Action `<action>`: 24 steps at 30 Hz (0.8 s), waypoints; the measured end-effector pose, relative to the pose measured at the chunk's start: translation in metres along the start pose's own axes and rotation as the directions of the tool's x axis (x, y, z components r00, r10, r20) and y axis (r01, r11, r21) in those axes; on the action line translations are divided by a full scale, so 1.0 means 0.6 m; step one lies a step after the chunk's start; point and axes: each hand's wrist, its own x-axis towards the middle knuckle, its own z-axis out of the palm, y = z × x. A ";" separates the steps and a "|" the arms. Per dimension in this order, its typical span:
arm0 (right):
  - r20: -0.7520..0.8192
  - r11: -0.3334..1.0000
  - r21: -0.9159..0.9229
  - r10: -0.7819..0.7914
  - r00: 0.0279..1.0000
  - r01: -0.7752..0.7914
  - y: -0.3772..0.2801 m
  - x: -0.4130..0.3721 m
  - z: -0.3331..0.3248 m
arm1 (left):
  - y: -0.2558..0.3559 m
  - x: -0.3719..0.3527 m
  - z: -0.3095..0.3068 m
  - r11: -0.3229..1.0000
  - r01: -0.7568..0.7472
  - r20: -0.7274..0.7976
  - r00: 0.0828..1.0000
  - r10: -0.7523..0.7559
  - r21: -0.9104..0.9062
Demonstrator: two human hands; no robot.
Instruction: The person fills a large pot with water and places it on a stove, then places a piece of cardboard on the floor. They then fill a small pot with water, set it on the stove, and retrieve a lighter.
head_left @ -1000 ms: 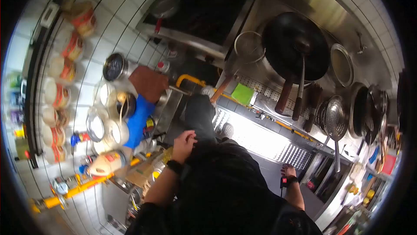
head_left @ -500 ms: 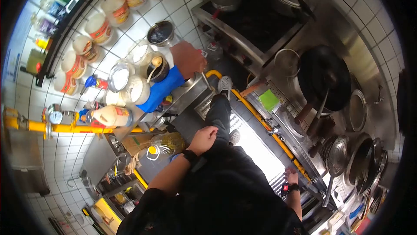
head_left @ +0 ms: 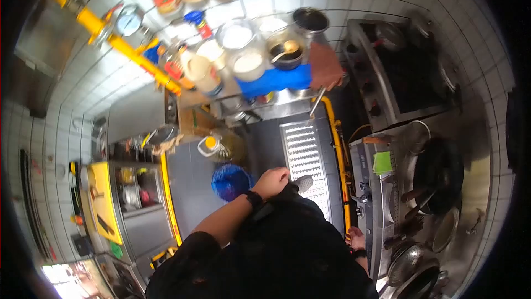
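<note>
My left hand point(head_left: 274, 182) hangs in front of my body with its fingers loosely curled; nothing shows in it, and the fingertips are partly hidden. Below it on the dark floor is a bin lined with a blue bag point(head_left: 231, 182). A big jug of yellowish oil point(head_left: 224, 147) with a yellow cap stands just beyond the bin. My right hand point(head_left: 357, 239) is low at my right side, near the yellow pipe point(head_left: 346, 188) and the front of the stove point(head_left: 368, 199). Its fingers look slightly apart, and I see nothing held.
Ahead, a counter holds tubs of white powder point(head_left: 247, 66), a dark pot with a ladle point(head_left: 286, 53), bottles and a blue cloth point(head_left: 276, 79). A wok point(head_left: 440, 172) sits on the right. A cutting board point(head_left: 105, 202) with a knife lies left. A metal floor grate point(head_left: 301, 138) runs ahead.
My view has turned left: the counter now lies straight ahead, and the blue-lined bin and cutting board have come into fuller view. Both hands stay near my body, with nothing taken up.
</note>
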 end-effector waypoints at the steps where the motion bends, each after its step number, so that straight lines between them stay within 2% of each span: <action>1: 0.017 1.000 -0.010 0.017 1.000 -0.017 -0.006 -0.012 -0.004 | -0.009 -0.021 0.004 0.999 0.030 -0.015 0.999 -0.030 -0.018; 2: -0.066 0.997 -0.083 -0.006 0.998 0.001 -0.008 -0.023 0.005 | -0.016 -0.038 0.005 1.000 0.010 -0.032 0.999 -0.011 -0.027; 3: -0.061 0.993 -0.114 -0.006 0.998 -0.001 -0.006 -0.035 0.011 | -0.021 -0.053 0.006 0.999 -0.016 -0.056 0.998 0.015 -0.035; 5: -0.040 0.998 -0.039 0.051 0.998 -0.053 0.026 -0.032 0.012 | -0.029 -0.098 0.009 0.999 0.022 -0.089 0.996 -0.026 -0.045; 6: -0.022 0.996 -0.081 0.039 0.999 -0.041 0.035 -0.029 0.007 | -0.037 -0.123 0.011 0.994 0.003 -0.119 0.993 -0.017 -0.111; 9: 0.141 0.871 -0.477 0.210 0.967 -0.119 0.066 -0.024 0.036 | -0.043 -0.242 -0.029 0.976 0.053 -0.200 0.975 -0.096 -0.210; 11: 0.209 0.839 -0.540 0.199 0.958 -0.056 0.068 -0.043 0.084 | -0.077 -0.350 -0.048 0.945 0.103 -0.301 0.932 -0.201 -0.310; 13: 0.345 0.752 -0.646 0.137 0.928 0.129 0.084 -0.015 0.119 | -0.128 -0.473 -0.050 0.853 0.108 -0.371 0.868 -0.331 -0.511; 14: 0.406 0.701 -0.681 0.118 0.906 0.214 0.091 -0.013 0.131 | -0.155 -0.536 -0.052 0.654 0.136 -0.294 0.812 -0.504 -0.744; 15: 0.414 0.675 -0.703 0.130 0.901 0.226 0.098 -0.011 0.143 | -0.176 -0.601 -0.050 0.394 0.123 -0.171 0.757 -0.631 -0.911; 17: 0.342 0.841 -0.541 0.236 0.910 -0.015 0.075 0.005 0.220 | -0.182 -0.730 -0.067 0.002 -0.068 -0.041 0.583 -0.811 -0.998; 18: 0.337 0.801 -0.592 0.149 0.930 0.087 0.054 -0.026 0.263 | -0.194 -0.790 -0.062 -0.056 -0.167 -0.038 0.514 -0.857 -0.984; 19: 0.348 0.794 -0.598 0.136 0.928 0.108 0.041 -0.033 0.299 | -0.205 -0.844 -0.048 -0.107 -0.265 -0.024 0.447 -0.894 -0.958; 21: 0.356 0.724 -0.662 0.077 0.931 0.194 0.024 -0.033 0.361 | -0.215 -0.939 -0.033 -0.049 -0.312 -0.062 0.338 -0.939 -0.949; 23: 0.371 0.622 -0.744 0.079 0.925 0.245 -0.018 -0.077 0.443 | -0.228 -1.011 -0.002 -0.023 -0.404 -0.102 0.287 -0.953 -0.914; 24: 0.410 0.605 -0.751 0.112 0.905 0.265 -0.030 -0.072 0.473 | -0.221 -1.032 0.007 -0.034 -0.412 -0.099 0.297 -0.950 -0.910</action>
